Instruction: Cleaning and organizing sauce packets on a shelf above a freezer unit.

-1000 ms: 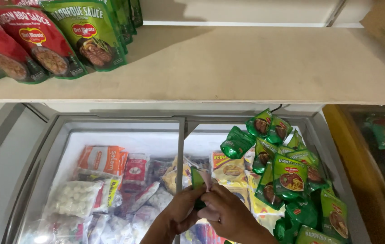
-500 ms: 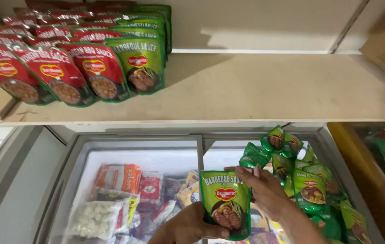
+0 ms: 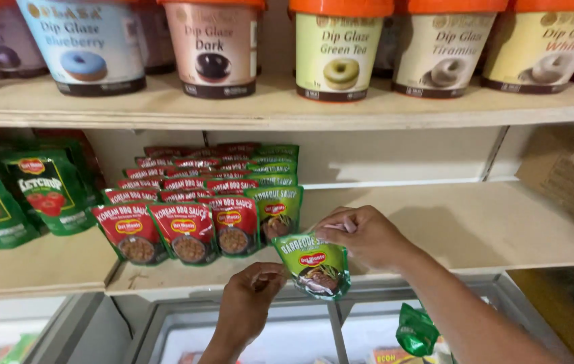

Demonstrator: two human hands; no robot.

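A green stand-up sauce pouch (image 3: 314, 264) hangs in the air at the front edge of the wooden middle shelf (image 3: 476, 229). My right hand (image 3: 366, 236) pinches its top right corner from above. Fingers of my left hand (image 3: 252, 302) grip its lower left corner from below. The pouch tilts slightly and sits just right of the front green pouch (image 3: 275, 212) in the stocked rows.
Rows of red sauce pouches (image 3: 182, 229) fill the shelf's left part, with green ketchup pouches (image 3: 47, 192) further left. Orange-lidded glaze tubs (image 3: 334, 47) line the top shelf. A cardboard box (image 3: 570, 178) stands at right. Below, a glass-lidded chest freezer (image 3: 337, 323) carries another green pouch (image 3: 416, 330).
Both hands have lifted the green pouch from above the freezer up to the shelf edge. The view has tilted upward, so the top shelf with tubs now shows.
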